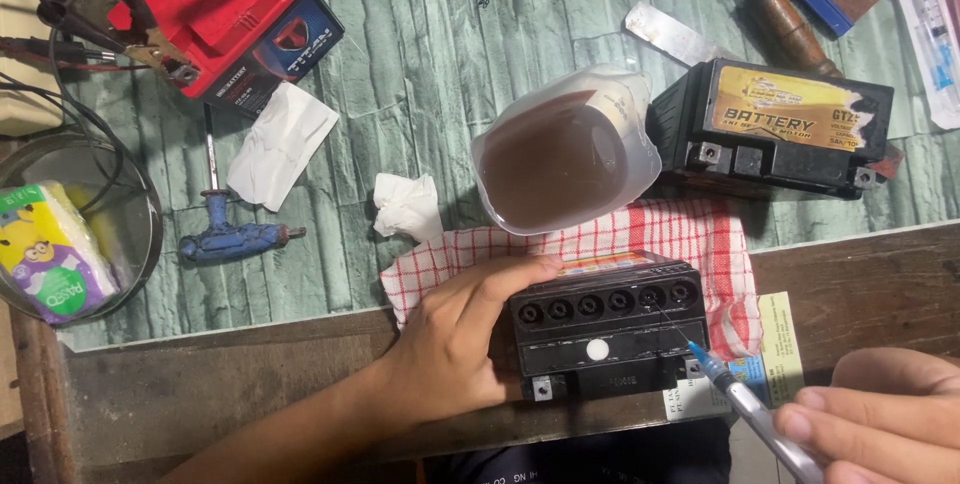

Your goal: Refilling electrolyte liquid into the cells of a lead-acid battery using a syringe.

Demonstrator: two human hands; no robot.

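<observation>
A small black battery with a row of open filler holes on top sits on a red-and-white checked cloth at the bench's front edge. My left hand rests against the battery's left side, steadying it. My right hand at the lower right holds a syringe with a blue hub, and its thin needle points into a filler hole near the battery's right end. Just behind the battery stands a cut-open translucent plastic container holding brownish liquid.
A second black battery with a yellow label lies behind at right. A red battery with clips and wires sits at top left. A blue-handled tool, crumpled tissues, a round tin and a wooden-handled tool lie around.
</observation>
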